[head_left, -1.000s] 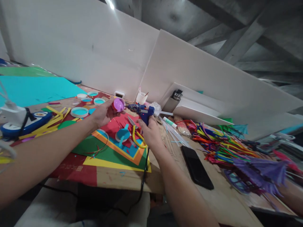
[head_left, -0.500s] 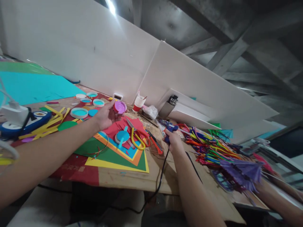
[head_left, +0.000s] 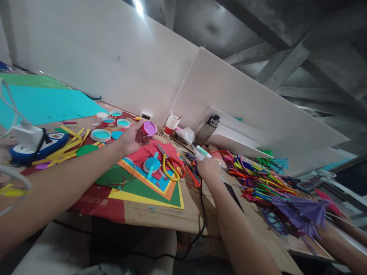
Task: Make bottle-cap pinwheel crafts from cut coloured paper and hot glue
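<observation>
My left hand (head_left: 133,138) is closed around a short round paper cup piece (head_left: 149,129), red outside with a purple disc inside, tilted toward me. My right hand (head_left: 208,168) grips a dark blue glue gun (head_left: 195,162), mostly hidden by the fingers, low over the table, its black cord (head_left: 203,206) hanging past the edge. Left of that hand lie yellow-handled scissors (head_left: 169,170), red-handled scissors (head_left: 180,168) and an orange cutter (head_left: 195,179). Beside the scissors is a small round piece with a blue disc and strip (head_left: 151,165). A white and green glue stick (head_left: 203,151) lies just beyond my right hand.
Coloured paper sheets (head_left: 176,200) and yellow strips (head_left: 74,143) cover the left side. Blue-topped round pieces (head_left: 101,135), a cup of tools (head_left: 172,123) and a grey bottle (head_left: 207,130) stand behind. Pipe cleaners (head_left: 266,181) and a purple umbrella-like craft (head_left: 301,212) lie right, near another person's arm (head_left: 338,242).
My right hand has lowered and turned the glue gun down, uncovering the glue stick behind it. My left hand still holds the purple cup piece. The view has shifted slightly.
</observation>
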The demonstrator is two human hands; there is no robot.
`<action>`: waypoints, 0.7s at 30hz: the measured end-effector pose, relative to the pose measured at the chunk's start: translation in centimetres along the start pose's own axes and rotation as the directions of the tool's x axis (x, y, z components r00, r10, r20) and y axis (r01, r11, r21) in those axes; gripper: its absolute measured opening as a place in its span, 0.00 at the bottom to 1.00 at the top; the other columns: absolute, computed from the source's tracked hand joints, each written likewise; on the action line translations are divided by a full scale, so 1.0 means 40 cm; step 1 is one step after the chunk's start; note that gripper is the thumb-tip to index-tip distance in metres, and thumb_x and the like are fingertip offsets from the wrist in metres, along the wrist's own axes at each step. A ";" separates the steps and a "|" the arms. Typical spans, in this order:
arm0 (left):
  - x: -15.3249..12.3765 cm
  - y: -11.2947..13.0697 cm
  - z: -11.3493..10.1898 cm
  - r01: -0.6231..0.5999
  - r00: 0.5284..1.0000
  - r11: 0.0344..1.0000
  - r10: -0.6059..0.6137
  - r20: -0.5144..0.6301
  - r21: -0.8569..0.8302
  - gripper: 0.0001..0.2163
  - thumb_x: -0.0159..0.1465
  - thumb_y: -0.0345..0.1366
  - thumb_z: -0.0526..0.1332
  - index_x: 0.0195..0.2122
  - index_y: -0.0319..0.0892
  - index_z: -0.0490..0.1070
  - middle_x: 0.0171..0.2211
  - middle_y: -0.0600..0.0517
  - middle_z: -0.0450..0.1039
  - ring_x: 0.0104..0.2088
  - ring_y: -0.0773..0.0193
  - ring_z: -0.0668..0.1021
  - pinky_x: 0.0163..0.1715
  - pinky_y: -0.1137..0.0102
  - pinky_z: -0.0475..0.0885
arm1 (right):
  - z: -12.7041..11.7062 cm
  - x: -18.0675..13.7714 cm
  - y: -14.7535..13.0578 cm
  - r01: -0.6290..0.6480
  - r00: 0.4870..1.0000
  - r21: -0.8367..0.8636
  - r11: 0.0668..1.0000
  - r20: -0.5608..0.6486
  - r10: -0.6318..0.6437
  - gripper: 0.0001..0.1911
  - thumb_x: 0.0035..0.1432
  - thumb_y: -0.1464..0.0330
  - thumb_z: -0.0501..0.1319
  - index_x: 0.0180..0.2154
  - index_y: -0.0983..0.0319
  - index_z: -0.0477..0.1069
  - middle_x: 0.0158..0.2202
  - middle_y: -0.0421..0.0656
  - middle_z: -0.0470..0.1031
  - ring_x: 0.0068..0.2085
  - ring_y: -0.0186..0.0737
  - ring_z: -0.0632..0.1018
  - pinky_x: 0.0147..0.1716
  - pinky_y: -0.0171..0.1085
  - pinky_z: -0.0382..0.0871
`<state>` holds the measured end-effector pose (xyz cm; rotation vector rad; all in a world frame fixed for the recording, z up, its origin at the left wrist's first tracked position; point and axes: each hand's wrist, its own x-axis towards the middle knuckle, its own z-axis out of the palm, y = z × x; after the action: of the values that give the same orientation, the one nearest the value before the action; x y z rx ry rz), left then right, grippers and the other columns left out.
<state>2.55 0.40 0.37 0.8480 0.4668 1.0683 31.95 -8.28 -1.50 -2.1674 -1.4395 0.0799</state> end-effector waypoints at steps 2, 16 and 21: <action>-0.001 0.002 0.002 -0.011 1.000 1.000 0.011 0.000 0.002 0.17 0.67 0.45 0.51 0.40 0.39 0.73 0.35 0.44 0.79 0.26 0.63 0.79 0.23 0.71 0.72 | 0.005 -0.033 -0.055 0.116 0.993 -0.031 0.993 -0.029 -0.117 0.08 0.55 0.65 0.61 0.29 0.63 0.70 0.37 0.54 0.74 0.49 0.50 0.72 0.49 0.45 0.62; -0.002 -0.009 0.006 -0.011 1.000 0.997 0.011 -0.006 0.082 0.13 0.66 0.43 0.53 0.38 0.39 0.72 0.32 0.45 0.78 0.26 0.63 0.79 0.21 0.73 0.68 | 0.140 -0.095 -0.256 0.138 0.889 0.358 0.924 0.367 -0.275 0.18 0.42 0.67 0.68 0.37 0.62 0.70 0.25 0.37 0.71 0.26 0.35 0.73 0.25 0.33 0.63; -0.002 -0.019 0.007 0.039 0.999 0.993 -0.040 0.006 0.109 0.13 0.66 0.41 0.53 0.38 0.39 0.73 0.33 0.45 0.78 0.27 0.62 0.79 0.21 0.73 0.67 | 0.128 -0.065 -0.223 -0.079 0.907 0.727 0.682 0.336 -0.253 0.10 0.45 0.63 0.64 0.29 0.61 0.67 0.20 0.35 0.68 0.19 0.31 0.68 0.21 0.32 0.62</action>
<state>3.16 0.05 -0.07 0.9351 0.5368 1.0098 21.64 -5.93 -2.42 -1.4348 -1.3851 0.9737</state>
